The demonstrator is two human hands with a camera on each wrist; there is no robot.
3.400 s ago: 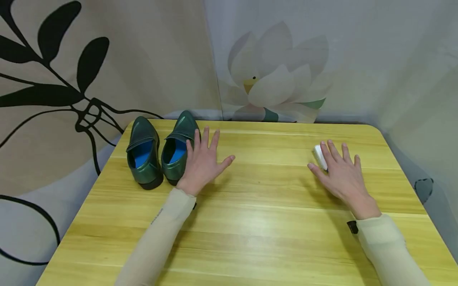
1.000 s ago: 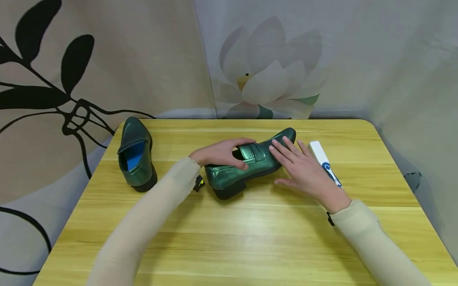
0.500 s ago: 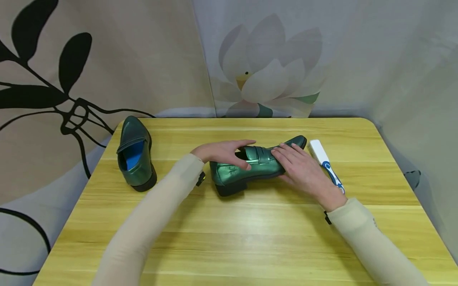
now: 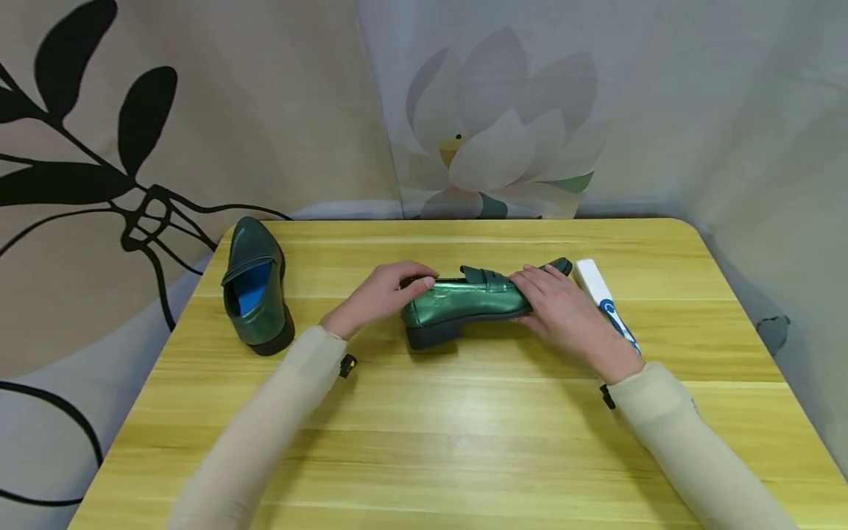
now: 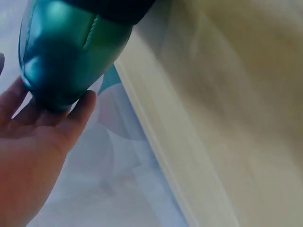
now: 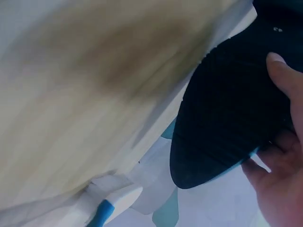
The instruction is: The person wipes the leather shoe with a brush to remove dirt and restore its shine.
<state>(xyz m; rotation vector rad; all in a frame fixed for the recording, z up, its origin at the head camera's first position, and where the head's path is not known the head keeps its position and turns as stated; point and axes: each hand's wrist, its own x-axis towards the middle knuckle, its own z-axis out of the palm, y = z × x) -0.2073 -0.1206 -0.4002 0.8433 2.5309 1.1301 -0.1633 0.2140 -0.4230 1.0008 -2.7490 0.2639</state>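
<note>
A shiny green loafer (image 4: 470,300) is held sideways over the table, heel left and toe right. My left hand (image 4: 380,294) pinches the heel end at the collar; in the left wrist view the thumb and fingers meet around the rounded heel (image 5: 61,61). My right hand (image 4: 563,324) grips the front part. The right wrist view shows its thumb on the dark sole (image 6: 222,118) and its fingers curled behind on the upper. The matching green loafer (image 4: 255,243), with a blue insole, stands upright at the table's left.
A brush-like tool with a white head (image 4: 592,278) and a blue and white handle lies just right of the held loafer's toe. The wooden table (image 4: 424,442) ends at a patterned curtain (image 4: 517,132) behind.
One loafer has left its place beside the other for the table's middle. Its toe has swung down and right, my right hand has closed on it, and my left hand has shifted to the heel.
</note>
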